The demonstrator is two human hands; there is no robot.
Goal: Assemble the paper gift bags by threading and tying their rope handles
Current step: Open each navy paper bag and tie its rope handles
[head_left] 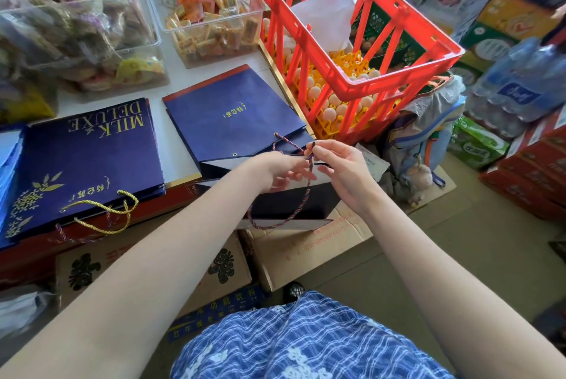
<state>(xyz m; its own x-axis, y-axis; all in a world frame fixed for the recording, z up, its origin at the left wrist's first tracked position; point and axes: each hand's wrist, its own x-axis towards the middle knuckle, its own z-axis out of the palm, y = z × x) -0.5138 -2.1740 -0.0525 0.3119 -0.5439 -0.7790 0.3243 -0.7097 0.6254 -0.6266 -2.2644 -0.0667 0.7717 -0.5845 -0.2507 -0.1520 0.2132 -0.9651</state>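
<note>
Beside the red crate (352,51), off the tabletop (174,139) edge, a navy gift bag (291,201) stands open; left hand (275,169) and right hand (340,167) each pinch its twisted rope handle (310,161) in a fingertip grip.

Landmark: red plastic crate (352,41), standing at the right end of the white table (171,136).
Left of the crate: clear bins (211,23) of wrapped snacks on the table.
Inside and under the crate: eggs on yellow trays (333,103).
Right of the crate: stacked printed cartons (517,14) and a shrink-wrapped pack of water bottles (520,84).
Below the crate: cardboard boxes (306,253) on a grey-green floor (459,256).
Light: bright, even.
</note>
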